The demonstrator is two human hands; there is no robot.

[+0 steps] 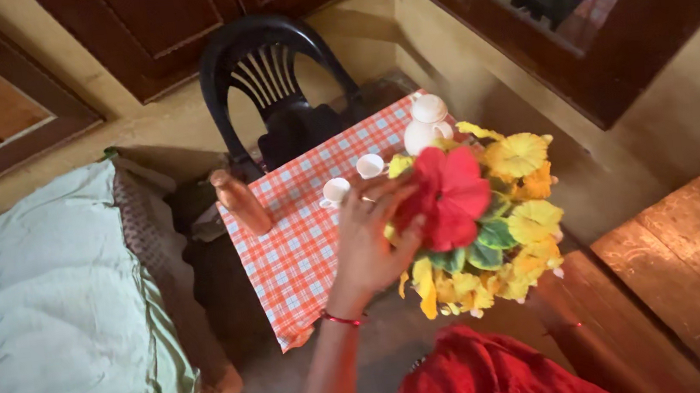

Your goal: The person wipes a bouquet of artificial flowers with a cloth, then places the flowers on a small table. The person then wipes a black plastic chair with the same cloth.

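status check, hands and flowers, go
Left hand on the red flower of the bouquet. Right hand out of view. Small cups and white teapot close behind.

I see a matt checked cotton-like cloth (pixel 301 228) over the bench, glossy white ceramic teapot (pixel 427 123) and cups (pixel 335 192), a burnished copper-coloured metal bottle (pixel 242 202), a shiny black plastic chair (pixel 271 82), and soft fabric-like flowers (pixel 475 217).

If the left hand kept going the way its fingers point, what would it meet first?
The left hand already touches the flower bunch, fingers at the red flower. Going on up and right, it would probably reach the white teapot next, though depth is unclear.
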